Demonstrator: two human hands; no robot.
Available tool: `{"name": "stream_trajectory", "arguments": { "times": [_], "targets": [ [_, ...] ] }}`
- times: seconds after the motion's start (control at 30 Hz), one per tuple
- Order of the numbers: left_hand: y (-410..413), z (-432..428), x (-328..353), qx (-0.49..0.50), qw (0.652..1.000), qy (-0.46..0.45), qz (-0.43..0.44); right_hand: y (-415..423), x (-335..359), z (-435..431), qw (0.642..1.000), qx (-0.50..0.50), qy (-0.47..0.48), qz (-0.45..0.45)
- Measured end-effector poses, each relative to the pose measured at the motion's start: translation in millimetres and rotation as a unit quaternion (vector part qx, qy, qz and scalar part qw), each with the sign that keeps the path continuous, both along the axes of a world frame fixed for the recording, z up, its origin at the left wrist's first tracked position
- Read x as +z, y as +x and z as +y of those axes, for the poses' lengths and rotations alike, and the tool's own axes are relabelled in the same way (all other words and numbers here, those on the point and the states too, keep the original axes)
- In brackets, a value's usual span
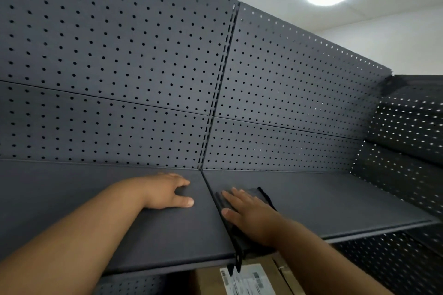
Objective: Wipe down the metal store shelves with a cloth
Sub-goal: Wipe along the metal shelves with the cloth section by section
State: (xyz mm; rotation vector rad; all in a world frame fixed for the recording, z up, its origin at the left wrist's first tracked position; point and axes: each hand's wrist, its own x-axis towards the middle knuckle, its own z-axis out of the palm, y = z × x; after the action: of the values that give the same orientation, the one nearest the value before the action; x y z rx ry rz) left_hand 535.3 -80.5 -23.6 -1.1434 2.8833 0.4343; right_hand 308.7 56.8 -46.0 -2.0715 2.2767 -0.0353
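Note:
Two dark grey metal shelf panels meet at a seam: the left shelf panel and the right shelf panel. A dark folded cloth lies on the right panel just beside the seam. My right hand lies flat on top of the cloth, pressing it to the shelf, and covers most of it. My left hand rests palm down on the left panel near the seam, fingers spread, holding nothing.
A perforated metal back wall rises behind the shelves, and another perforated panel closes the right end. A black bracket sticks out under the seam. A cardboard box with a label sits below the shelf.

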Motion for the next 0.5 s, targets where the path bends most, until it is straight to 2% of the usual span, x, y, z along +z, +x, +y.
{"name": "stream_trajectory", "arguments": {
  "times": [0.23,0.5],
  "targets": [
    [-1,1,-2,0.007,1.000,-0.001,0.003,2,5,-3,1.000,0.001,0.008,-0.003],
    [-3,4,-1,0.009,1.000,0.002,0.000,-2,6,-64,1.000,-0.009,0.026,-0.008]
  ]
}}
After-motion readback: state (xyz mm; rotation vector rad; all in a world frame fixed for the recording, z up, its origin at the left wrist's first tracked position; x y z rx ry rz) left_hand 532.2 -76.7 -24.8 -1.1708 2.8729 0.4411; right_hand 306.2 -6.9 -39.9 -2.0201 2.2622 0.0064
